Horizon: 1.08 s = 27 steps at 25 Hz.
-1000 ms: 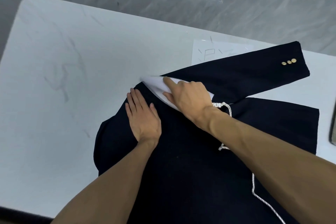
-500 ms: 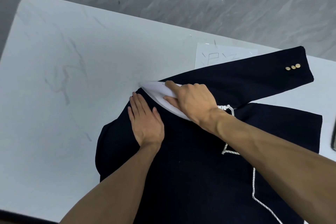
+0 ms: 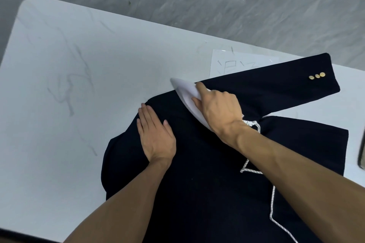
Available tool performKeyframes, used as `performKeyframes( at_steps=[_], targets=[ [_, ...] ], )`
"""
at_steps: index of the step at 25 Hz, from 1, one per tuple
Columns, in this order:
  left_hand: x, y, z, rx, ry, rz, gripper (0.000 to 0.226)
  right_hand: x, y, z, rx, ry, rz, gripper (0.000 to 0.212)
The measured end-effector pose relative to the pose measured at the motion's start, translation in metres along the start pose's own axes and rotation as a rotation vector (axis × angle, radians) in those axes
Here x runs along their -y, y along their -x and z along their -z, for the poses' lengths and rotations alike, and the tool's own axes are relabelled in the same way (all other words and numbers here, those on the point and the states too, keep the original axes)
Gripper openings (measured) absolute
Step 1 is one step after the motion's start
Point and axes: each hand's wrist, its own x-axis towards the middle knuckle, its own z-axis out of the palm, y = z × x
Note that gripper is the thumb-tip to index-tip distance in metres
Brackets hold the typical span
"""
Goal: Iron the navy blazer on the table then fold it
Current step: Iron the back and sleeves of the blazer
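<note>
The navy blazer (image 3: 207, 193) lies flat on the near right part of the counter (image 3: 79, 77), with one sleeve (image 3: 266, 89) thrown out to the far right so its gold cuff buttons (image 3: 317, 76) face up. From the head cam feed I'd call it soft but fairly heavy cloth. It drapes and wrinkles, but it has enough body to stay put once it's smoothed, and it probably bunches if pushed against the grain. My left hand (image 3: 156, 136) lies flat on the shoulder area, fingers straight and pressed together, pinning the fabric just beside the iron (image 3: 184, 94). My right hand (image 3: 219, 108) is wrapped around the iron's handle with the index finger stretched forward along the top, and the white nose pokes just past the blazer's far edge. For the fold later I'd take it by the shoulders or collar seam, not the loose hem, since that's where the structure is. The braided cord (image 3: 273, 199) trails back over the blazer under my right forearm, so it could drag creases in. A sheet of paper (image 3: 223, 61) sits partly under the sleeve.
</note>
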Motion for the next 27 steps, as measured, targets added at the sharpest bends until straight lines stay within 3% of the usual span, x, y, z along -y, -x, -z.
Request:
performKeyframes(
  at_steps=[8,12,15,23,27],
  targets=[
    [0.000,0.002,0.000,0.005,0.004,-0.004,0.063,-0.067,0.001,0.004,-0.070,-0.033,-0.103,0.037],
    [0.000,0.002,0.000,0.005,0.002,-0.012,0.063,-0.043,0.011,0.004,-0.087,-0.068,0.177,0.047],
    [0.000,0.001,-0.001,0.001,0.004,-0.018,0.063,-0.021,0.006,0.003,-0.024,0.086,0.400,0.050],
    [-0.001,0.001,0.001,-0.005,0.019,-0.017,0.063,-0.028,-0.010,-0.002,-0.013,0.166,0.296,0.043],
    [0.000,0.002,0.003,-0.002,0.033,-0.017,0.063,-0.066,-0.006,0.001,-0.053,0.133,0.227,0.043]
  ],
)
